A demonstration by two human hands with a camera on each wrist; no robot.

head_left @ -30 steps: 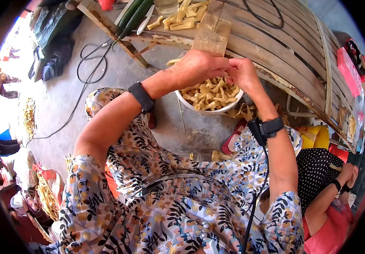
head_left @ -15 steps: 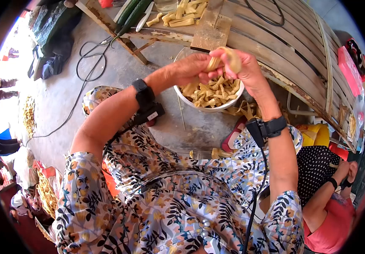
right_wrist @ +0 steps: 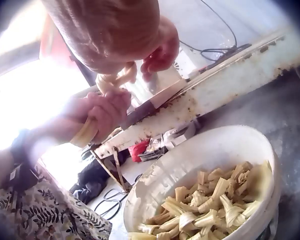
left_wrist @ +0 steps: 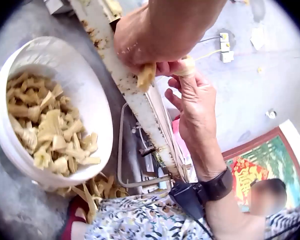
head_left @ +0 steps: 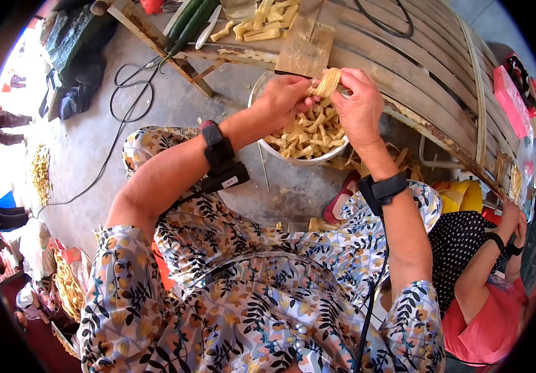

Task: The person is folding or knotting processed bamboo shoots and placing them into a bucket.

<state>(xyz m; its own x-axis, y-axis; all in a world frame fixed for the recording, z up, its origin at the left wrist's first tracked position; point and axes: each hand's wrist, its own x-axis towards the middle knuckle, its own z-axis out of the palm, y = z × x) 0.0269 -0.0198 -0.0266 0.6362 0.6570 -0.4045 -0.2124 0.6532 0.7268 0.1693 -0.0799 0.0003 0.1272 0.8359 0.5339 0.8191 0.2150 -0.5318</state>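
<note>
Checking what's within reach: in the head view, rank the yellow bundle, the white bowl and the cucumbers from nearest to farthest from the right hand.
1. Yellow bundle: pinched in the right hand.
2. White bowl: just below, to its left.
3. Cucumbers: far off, upper left.

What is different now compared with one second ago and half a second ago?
The left hand and right hand rose from low over the bowl and now pinch a yellow strip between them, above its far rim. The left forearm turned, so its wrist camera shows. The bowl and the slatted table stayed in place.
</note>
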